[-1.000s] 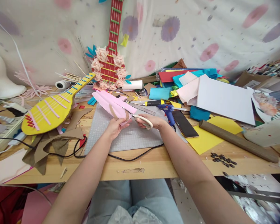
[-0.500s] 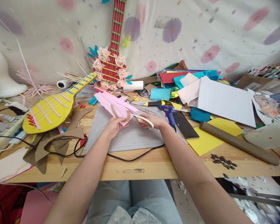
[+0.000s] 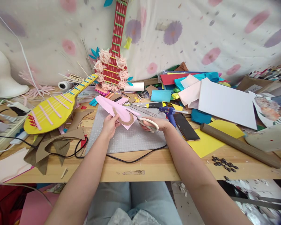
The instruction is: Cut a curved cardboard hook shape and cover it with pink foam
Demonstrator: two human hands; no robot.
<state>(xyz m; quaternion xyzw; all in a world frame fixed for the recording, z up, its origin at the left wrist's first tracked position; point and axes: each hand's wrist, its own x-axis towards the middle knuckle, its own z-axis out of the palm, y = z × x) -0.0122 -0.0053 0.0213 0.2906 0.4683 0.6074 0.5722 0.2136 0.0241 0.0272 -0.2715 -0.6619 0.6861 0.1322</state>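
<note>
Pink paper: in the middle of the frame, the pink paper (image 3: pixel 106 104) is held above the grey cutting mat (image 3: pixel 135 142), pointing down toward the lower right.
Brown strip: a curved brown strip (image 3: pixel 131 119) lies against the paper; its upper left end is hard to make out.
Left grip: the left hand (image 3: pixel 110 126) pinches the paper's near edge, thumb on top; the fingers beneath are partly hidden.
Right grip: the right hand (image 3: pixel 161 123) is closed round the handles of the scissors (image 3: pixel 157 127); just how the fingers sit in the loops cannot be told.
Blades: they reach the paper's right side, too thin to show how wide they part.
Red instrument: at upper centre, the red instrument (image 3: pixel 118 37) has its neck cut off by the frame.
Glue gun: right of centre on the worktop (image 3: pixel 161 172), the blue glue gun (image 3: pixel 170 115) is partly hidden behind the right hand.
</note>
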